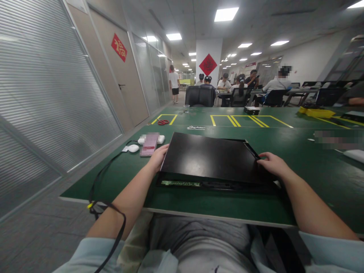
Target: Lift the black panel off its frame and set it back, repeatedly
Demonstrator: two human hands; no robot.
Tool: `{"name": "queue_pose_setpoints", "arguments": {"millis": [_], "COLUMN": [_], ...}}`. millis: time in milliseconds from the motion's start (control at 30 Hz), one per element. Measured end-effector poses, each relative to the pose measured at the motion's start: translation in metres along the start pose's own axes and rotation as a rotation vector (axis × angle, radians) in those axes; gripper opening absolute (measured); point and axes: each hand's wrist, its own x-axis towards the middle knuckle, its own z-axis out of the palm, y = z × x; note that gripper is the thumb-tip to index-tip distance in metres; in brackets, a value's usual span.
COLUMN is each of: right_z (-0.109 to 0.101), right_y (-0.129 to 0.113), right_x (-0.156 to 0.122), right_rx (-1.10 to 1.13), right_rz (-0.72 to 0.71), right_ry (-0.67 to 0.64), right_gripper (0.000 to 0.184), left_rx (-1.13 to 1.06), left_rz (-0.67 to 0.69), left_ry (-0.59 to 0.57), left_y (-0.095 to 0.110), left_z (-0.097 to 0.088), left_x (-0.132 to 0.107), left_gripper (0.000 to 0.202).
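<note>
Currently, in the head view, a glossy black rectangular panel [207, 157] lies slightly tilted over a shallow black casing [224, 185] on the green-topped table [216, 204], directly before the person. Below the panel's near edge, a narrow green circuit-board strip [180, 184] shows inside the casing. The left hand [159, 156] is partly closed on the panel's left edge, its fingertips hidden behind it. The right hand [273, 163] is at the panel's right side, thumb and fingers bent close together against the edge; whether they grip the panel, the casing or both, I cannot tell. Left of the panel lie a pink rectangular phone [149, 146] and, farther left, a rounded white plastic object [132, 148] by a black cable [106, 167]. Beyond the panel's far edge are small white pieces [196, 128], with red-handled scissors [163, 122] beyond and to its left, and a clear cup [186, 109] farther back. Beyond the panel to the right are a small black box [251, 110] and a yellow tray [317, 112].
</note>
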Motion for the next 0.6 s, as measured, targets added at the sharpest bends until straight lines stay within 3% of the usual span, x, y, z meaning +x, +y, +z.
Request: {"name": "queue_pose_setpoints", "arguments": {"millis": [233, 600], "right_z": [-0.001, 0.000], "right_y": [0.000, 0.001], "right_x": [0.000, 0.000], "right_rx": [-0.012, -0.002], "right_rz": [0.001, -0.006], "right_ry": [-0.009, -0.020], "right_gripper": [0.039, 0.044], "left_rx": [0.021, 0.047], "left_rz": [-0.026, 0.198], "left_ry": [0.014, 0.043], "left_y": [-0.002, -0.005], "left_z": [-0.001, -0.004], "left_x": [0.001, 0.011], "left_gripper": [0.052, 0.031]}}
